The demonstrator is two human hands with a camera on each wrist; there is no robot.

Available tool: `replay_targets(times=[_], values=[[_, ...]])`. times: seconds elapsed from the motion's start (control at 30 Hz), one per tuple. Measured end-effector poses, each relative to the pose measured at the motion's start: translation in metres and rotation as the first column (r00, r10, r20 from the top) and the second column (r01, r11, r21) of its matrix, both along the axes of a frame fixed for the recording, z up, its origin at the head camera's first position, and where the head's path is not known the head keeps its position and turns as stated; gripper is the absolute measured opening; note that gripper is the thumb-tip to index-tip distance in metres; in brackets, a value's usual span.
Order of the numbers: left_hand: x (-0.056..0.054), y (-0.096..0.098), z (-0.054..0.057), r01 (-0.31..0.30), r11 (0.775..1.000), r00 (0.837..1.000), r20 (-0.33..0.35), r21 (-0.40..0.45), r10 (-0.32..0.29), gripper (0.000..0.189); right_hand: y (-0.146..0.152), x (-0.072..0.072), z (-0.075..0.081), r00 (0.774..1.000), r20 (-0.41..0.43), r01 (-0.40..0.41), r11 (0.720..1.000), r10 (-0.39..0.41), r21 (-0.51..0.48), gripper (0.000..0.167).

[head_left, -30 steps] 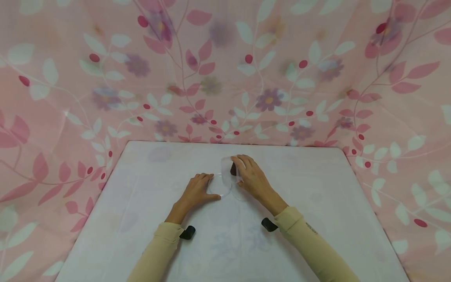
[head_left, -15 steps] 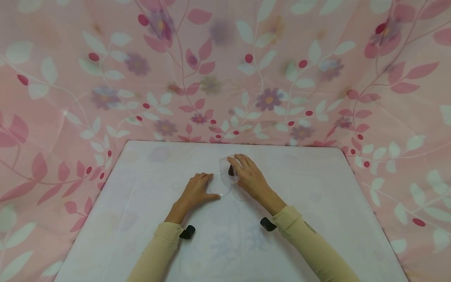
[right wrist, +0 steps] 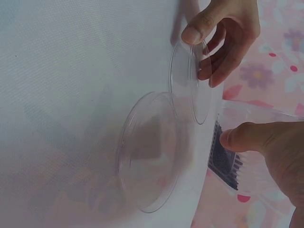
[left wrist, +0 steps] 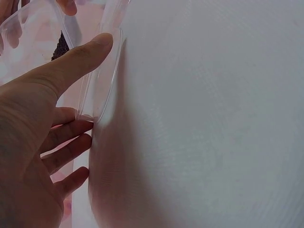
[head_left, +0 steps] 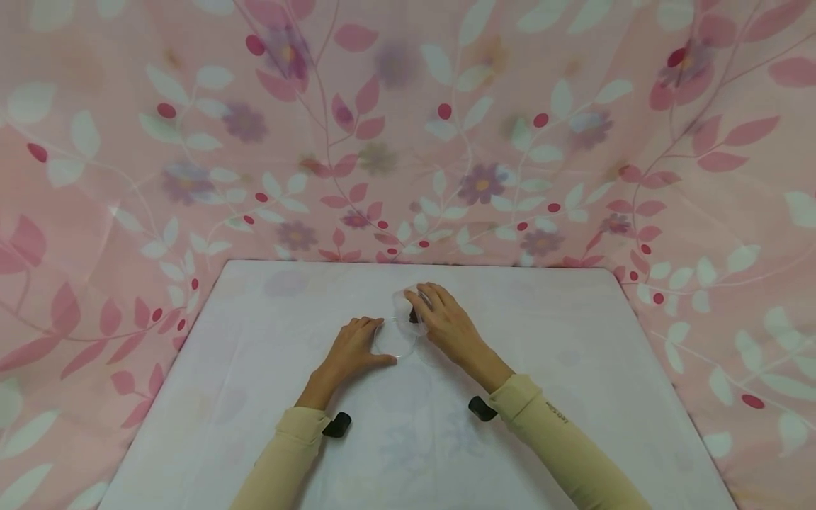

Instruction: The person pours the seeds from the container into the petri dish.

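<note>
My left hand (head_left: 349, 350) holds a clear petri dish (right wrist: 183, 78) by its sides on the white table, thumb on the near side and fingers on the far side. My right hand (head_left: 449, 326) grips a clear plastic container (left wrist: 33, 33) tilted above that dish. Dark, grainy material (right wrist: 222, 164) lies inside the container against its wall, by my right thumb in the right wrist view. A second round clear dish part (right wrist: 147, 156) lies on the table beside the held dish, on the right-hand side.
The white-covered table (head_left: 287, 283) ends at a back edge against a pink floral cloth (head_left: 408, 142). Small black devices (head_left: 338, 425) stick out at both wrists, close to the cream sleeves (head_left: 542, 418).
My right hand has shifted slightly left with the container, which now tilts more over the dish. The left hand keeps its hold on the dish. The head view has moved a little.
</note>
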State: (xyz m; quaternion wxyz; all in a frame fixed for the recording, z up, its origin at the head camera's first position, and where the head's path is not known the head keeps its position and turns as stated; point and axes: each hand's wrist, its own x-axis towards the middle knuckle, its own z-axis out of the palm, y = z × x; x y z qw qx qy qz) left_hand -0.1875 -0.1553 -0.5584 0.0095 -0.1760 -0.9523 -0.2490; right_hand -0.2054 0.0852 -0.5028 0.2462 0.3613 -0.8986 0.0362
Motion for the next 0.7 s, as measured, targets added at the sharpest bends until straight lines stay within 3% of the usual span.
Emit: replay_targets(times=[0.7], values=[[0.0020, 0.0003, 0.0020, 0.001, 1.000, 1.000, -0.016, 0.012, -0.001, 0.086, -0.0039, 0.0009, 0.0026, 0.999, -0.035, -0.031, 0.999, 0.032, 0.012, 0.066]])
